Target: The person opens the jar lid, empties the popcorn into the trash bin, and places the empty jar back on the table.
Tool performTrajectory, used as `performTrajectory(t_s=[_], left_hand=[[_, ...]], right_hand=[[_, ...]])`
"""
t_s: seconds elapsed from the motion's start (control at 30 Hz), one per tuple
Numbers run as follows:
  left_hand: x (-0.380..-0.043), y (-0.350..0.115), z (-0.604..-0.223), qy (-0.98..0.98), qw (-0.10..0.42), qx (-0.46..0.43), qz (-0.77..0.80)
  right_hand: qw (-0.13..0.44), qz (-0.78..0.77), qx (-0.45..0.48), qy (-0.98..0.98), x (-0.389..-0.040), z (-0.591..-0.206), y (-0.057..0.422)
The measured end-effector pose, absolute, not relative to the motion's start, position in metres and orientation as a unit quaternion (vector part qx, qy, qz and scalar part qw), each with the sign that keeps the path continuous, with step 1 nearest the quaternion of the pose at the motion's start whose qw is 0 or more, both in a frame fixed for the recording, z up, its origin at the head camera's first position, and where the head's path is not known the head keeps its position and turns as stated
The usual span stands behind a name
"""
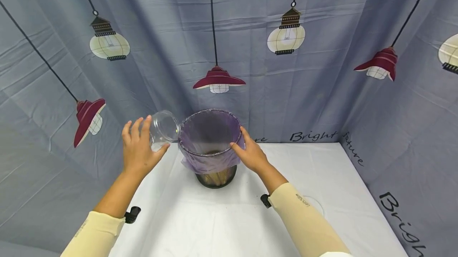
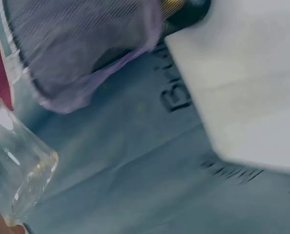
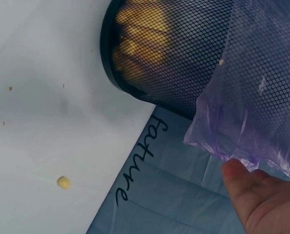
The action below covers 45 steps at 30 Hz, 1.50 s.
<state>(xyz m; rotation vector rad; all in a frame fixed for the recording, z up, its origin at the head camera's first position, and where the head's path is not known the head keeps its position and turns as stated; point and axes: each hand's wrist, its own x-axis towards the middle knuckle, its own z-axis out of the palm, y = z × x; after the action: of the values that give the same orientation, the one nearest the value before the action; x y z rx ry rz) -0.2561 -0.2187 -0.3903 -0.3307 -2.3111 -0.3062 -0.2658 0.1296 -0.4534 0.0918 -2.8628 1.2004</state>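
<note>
A black wire-mesh trash bin (image 1: 216,179) stands on the white table, lined with a purple bag (image 1: 211,163) folded out over its rim. Something yellow-brown (image 3: 142,36) shows through the mesh near the bottom. My left hand (image 1: 139,153) grips a clear jar (image 1: 165,125) just left of the bin, thumb below and fingers on its far side. The jar lies tilted, its round mouth facing the bin; in the left wrist view its clear wall (image 2: 18,151) looks see-through. My right hand (image 1: 252,153) holds the right side of the bin's lined rim.
The white table (image 1: 286,169) has a few crumbs and a small yellow piece (image 3: 63,183) on it. A grey-blue curtain (image 1: 250,50) printed with lamps closes off the back and sides. A thin pale loop (image 1: 316,203) lies by the right sleeve.
</note>
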Motion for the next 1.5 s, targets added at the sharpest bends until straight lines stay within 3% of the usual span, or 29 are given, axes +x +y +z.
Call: performTrajectory(t_s=[0.13,0.23,0.43,0.6,0.97,1.07,1.3,1.5], left_hand=[[-0.232,-0.221,-0.431,-0.889,0.388,-0.079,-0.231],[-0.208,-0.213,-0.463,-0.882,0.360,-0.028,-0.302],[-0.150,-0.179,-0.539,-0.855,0.257,0.039,-0.450],[-0.112,-0.142,-0.594,-0.862,0.157,0.058,-0.478],[-0.082,-0.061,-0.639,-0.842,-0.026,-0.054,-0.536],[-0.084,-0.044,-0.643,-0.837,-0.046,-0.098,-0.536],[-0.086,-0.016,-0.659,-0.842,-0.025,-0.194,-0.502],[-0.089,0.003,-0.664,-0.843,-0.029,-0.223,-0.489]], right_hand=[[0.017,0.388,0.029,-0.921,-0.263,-0.453,0.129],[0.019,0.387,0.029,-0.922,-0.263,-0.453,0.129],[0.020,0.386,0.035,-0.921,-0.262,-0.452,0.130],[0.017,0.387,0.038,-0.921,-0.262,-0.450,0.132],[0.016,0.397,0.032,-0.917,-0.264,-0.452,0.128],[0.021,0.396,0.030,-0.917,-0.265,-0.454,0.127],[0.022,0.394,0.021,-0.919,-0.264,-0.457,0.125],[0.024,0.392,0.024,-0.920,-0.265,-0.455,0.125]])
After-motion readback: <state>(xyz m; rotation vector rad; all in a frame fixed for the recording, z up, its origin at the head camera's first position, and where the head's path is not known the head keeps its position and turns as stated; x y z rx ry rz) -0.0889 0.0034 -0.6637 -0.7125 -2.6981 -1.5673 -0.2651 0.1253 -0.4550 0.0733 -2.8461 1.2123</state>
